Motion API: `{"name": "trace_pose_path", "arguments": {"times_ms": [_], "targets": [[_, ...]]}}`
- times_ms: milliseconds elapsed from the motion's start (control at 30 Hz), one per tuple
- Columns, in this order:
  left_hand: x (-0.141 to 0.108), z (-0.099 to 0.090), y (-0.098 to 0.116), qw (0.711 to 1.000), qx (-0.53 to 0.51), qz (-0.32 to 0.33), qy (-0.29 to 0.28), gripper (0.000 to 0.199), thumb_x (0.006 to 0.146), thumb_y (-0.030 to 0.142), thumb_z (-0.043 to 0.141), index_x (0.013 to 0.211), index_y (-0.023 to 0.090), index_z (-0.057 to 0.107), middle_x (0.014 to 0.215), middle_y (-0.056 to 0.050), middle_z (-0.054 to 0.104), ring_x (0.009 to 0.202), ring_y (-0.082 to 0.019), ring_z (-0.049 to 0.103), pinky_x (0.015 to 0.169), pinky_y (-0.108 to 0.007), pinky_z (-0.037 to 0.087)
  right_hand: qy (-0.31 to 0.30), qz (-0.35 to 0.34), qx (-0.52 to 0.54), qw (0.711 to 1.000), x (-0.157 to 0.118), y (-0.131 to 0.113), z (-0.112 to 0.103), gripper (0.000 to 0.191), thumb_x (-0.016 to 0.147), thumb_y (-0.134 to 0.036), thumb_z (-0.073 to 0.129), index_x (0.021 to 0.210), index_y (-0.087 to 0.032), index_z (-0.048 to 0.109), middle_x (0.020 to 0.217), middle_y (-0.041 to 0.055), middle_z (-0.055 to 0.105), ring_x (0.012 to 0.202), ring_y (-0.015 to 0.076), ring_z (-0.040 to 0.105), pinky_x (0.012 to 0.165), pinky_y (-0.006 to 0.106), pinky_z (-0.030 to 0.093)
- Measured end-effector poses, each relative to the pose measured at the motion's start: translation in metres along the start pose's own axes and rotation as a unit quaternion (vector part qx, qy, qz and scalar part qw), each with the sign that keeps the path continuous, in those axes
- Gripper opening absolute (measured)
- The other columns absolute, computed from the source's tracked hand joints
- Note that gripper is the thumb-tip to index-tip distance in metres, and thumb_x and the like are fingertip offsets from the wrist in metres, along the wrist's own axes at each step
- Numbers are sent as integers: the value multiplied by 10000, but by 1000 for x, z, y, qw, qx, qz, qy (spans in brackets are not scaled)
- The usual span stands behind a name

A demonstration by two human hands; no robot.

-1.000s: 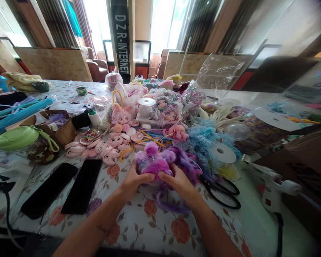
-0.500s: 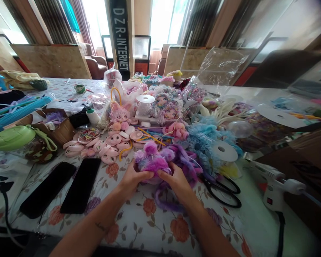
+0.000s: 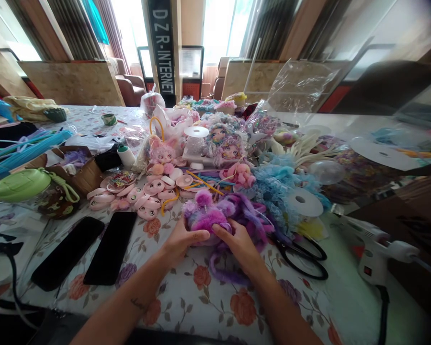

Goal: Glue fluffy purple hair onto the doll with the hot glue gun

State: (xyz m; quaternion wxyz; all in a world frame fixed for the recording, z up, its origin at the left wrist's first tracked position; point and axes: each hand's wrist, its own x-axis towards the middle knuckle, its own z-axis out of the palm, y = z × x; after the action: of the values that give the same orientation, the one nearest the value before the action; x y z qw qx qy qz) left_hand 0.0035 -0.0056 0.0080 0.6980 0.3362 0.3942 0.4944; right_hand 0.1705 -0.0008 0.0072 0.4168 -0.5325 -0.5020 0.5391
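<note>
Between my two hands is a fluffy purple-and-pink plush doll head with round pompom ears and a string of small beads over it. My left hand grips its left side, thumb laid along the near edge. From the right, my right hand holds it with the thumb pressed on the front fluff. Their other fingers are mostly hidden behind it. Purple fuzzy strips trail beside and below my right hand. Black-handled scissors lie to the right of them.
Pink doll faces lie in a pile beyond my left hand. Two black phones rest at left. Blue lace ribbon and a white spool stand at right, near a glue gun. A green-lidded jar sits far left.
My right thumb has lifted slightly and shifted over the front of the plush doll head. Both hands keep their hold; the whole view has moved a little.
</note>
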Motion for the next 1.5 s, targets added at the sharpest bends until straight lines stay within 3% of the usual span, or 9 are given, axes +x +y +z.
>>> {"name": "trace_pose_path", "arguments": {"times_ms": [133,267,467,667,900,1100,1333,1500], "targets": [[1,1,-1,998,35,51,14,747,536,261,923,1226,238,638,1150,-79,722,1124,-319,651,949,-401,529,11,-26,-38,999,0,0,5,456,715,-543,767,962,-162,738,937,76,782,905,313,695,806,376,532],[2,1,-3,997,45,45,53,745,559,274,919,1238,212,618,1129,-84,725,1043,-291,677,914,-397,539,6,-46,-46,998,0,1,7,399,717,-516,765,936,-185,724,905,56,776,912,313,683,831,371,519],[1,-3,-6,997,36,46,43,568,628,299,887,1140,189,664,1037,-64,734,965,-251,678,857,-343,545,-14,-78,-49,996,-3,0,5,418,808,-550,666,993,-179,716,963,72,771,944,315,684,841,370,521],[1,-4,-11,996,40,64,54,455,651,305,876,1047,171,697,961,-50,717,854,-203,659,766,-293,541,-12,-58,-29,998,-4,0,6,406,791,-542,691,972,-180,723,927,69,774,914,302,693,819,360,535],[4,-3,-13,996,28,57,64,461,621,290,896,1009,149,690,936,-51,716,824,-188,662,766,-292,550,3,-43,-38,998,-5,2,7,423,771,-546,673,931,-158,729,864,79,769,808,284,693,739,351,536],[4,-4,-12,997,22,53,55,496,674,338,867,1101,169,679,1016,-57,731,886,-190,678,817,-294,561,-3,-40,-36,999,-6,1,8,488,773,-584,665,969,-141,723,939,104,779,877,305,708,789,365,543],[3,-2,-13,994,28,71,78,514,645,326,886,1081,159,671,966,-52,731,827,-187,683,767,-295,569,-11,-35,-25,999,-5,4,8,524,767,-601,681,1004,-136,727,968,104,787,881,302,715,787,359,549],[5,-5,-13,997,14,52,59,542,695,368,848,1165,174,659,1077,-82,735,954,-240,698,852,-338,561,-16,-40,-24,999,-6,5,7,517,804,-599,661,1040,-143,721,1009,98,779,949,307,704,836,362,536]]}}
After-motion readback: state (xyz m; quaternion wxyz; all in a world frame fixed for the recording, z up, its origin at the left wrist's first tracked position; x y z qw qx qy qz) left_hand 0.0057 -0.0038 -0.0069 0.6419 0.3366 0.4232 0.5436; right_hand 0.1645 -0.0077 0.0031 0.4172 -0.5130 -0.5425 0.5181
